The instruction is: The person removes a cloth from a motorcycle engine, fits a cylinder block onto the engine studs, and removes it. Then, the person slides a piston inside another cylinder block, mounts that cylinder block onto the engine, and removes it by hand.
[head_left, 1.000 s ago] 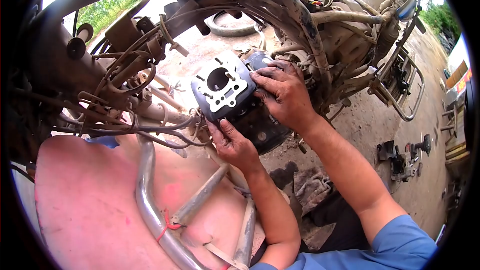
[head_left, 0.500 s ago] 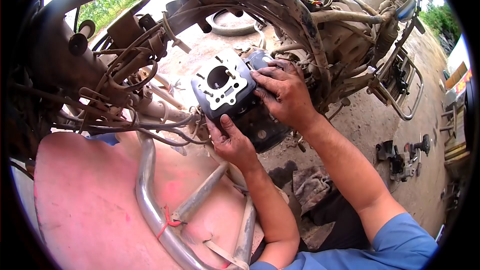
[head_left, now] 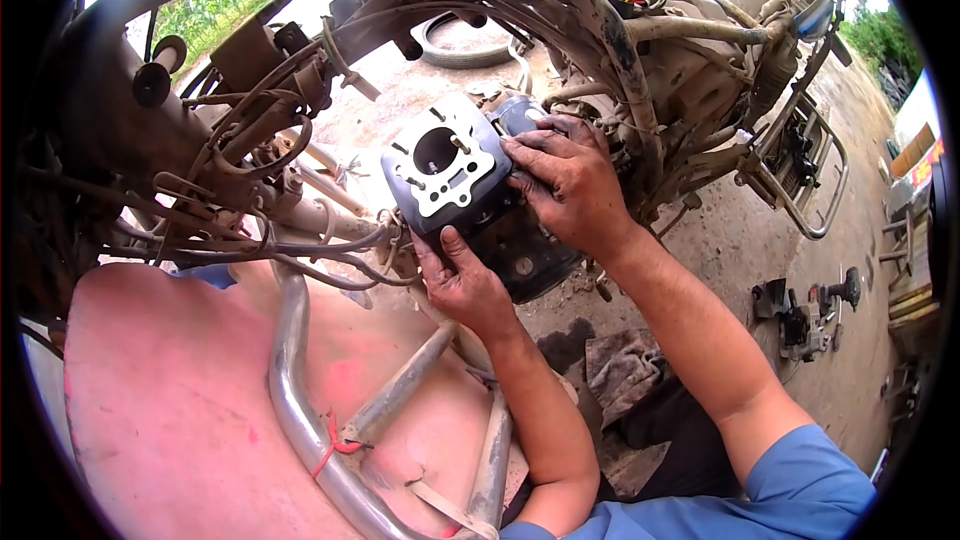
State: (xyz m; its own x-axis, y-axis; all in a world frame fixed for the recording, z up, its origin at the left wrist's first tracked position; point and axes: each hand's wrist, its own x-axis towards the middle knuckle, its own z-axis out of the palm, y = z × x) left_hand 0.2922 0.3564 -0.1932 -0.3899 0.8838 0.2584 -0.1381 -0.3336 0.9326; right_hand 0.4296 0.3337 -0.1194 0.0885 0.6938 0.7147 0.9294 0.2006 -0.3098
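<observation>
A black engine cylinder block [head_left: 408, 202] with a bright, flat top face sits on the dark engine [head_left: 540, 265] inside the motorcycle frame. Its round bore faces up, and several short studs or pins stick out of the top face. My left hand [head_left: 465, 285] grips the block's lower near corner, thumb upright against its side. On the right side of the block, the blackened fingers of my right hand [head_left: 570, 180] are bent and pressed to its edge. The undersides of both hands' grips are hidden, as is the joint beneath the block.
Dirty frame tubes [head_left: 610, 40] arch over the engine, with cables [head_left: 330, 258] hanging at the left. A pink panel [head_left: 180, 370] and a chrome crash bar [head_left: 290, 340] lie near me. A rag [head_left: 620, 370], a drill [head_left: 845, 288] and a tire [head_left: 465, 58] are on the ground.
</observation>
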